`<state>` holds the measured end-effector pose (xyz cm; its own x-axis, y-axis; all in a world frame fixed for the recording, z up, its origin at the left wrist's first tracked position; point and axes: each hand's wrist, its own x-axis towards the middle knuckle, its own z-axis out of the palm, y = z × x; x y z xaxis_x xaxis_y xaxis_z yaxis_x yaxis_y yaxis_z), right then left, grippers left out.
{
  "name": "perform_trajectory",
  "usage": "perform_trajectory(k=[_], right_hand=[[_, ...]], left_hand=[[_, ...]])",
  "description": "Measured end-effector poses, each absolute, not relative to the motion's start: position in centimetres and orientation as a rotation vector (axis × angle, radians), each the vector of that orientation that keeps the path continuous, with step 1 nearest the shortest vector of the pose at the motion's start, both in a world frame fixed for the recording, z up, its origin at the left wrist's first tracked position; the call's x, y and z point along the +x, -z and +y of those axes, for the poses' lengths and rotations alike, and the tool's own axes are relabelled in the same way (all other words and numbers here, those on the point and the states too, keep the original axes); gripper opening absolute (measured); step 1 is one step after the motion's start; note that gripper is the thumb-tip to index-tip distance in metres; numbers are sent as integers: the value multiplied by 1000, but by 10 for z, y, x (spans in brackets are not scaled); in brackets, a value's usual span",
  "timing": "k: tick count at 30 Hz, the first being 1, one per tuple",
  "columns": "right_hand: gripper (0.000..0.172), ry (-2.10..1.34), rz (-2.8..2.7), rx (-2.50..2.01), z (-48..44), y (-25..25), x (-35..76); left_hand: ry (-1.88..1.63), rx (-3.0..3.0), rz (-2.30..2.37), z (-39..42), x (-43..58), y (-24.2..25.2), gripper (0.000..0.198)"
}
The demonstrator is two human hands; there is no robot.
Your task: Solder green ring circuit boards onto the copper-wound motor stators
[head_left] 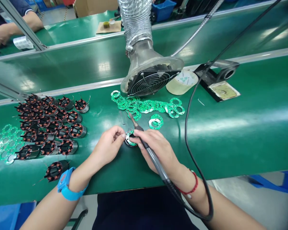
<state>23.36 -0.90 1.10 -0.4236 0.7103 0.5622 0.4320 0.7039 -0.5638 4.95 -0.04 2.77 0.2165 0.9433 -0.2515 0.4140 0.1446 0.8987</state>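
Note:
A green and white ring-shaped circuit board [128, 139] sits on a dark round part, probably a motor stator, on the bench before me. The thumb and forefinger of my left hand [109, 145] are closed at the board's left edge; a wire between them cannot be made out. My right hand [158, 148] is wrapped around a soldering iron [150, 152], its tip pointing up and away to the left, off the board. Fingers of this hand also touch the board's right side. Just beyond lie a couple of loose ring boards [156, 121] and a long row of ring boards [147, 106].
Several wound motor stators [55, 127] stand at left beside more ring boards [7, 140]. A fume extractor hood [153, 73] hangs ahead. Behind it are a tape roll [181, 82] and soldering iron stand [218, 81]. The iron's black cable [186, 127] loops right. Another person's arm [26, 24] shows top left.

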Motion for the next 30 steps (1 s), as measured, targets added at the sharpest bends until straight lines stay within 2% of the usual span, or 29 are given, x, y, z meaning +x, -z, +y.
perform_trajectory(k=[3,9,15,26,30], right_hand=[[48,-471,-1959,-885,-10,-14,237],[22,-644,-1591,-923,-20,-2,250],[16,-661,-1565,-882,-22,1,251],[17,-529,-1601,-956,-22,-4,252],[34,-519,-1662,-1003,-18,-9,249]], left_hand=[[-629,1440,1400,0,51,-24,13],[-635,1387,1442,-1,54,-24,12],[-633,1414,1503,-2,55,-27,11],[-621,1494,1558,-3,58,-31,11],[-610,1539,1591,-4,61,-35,11]])
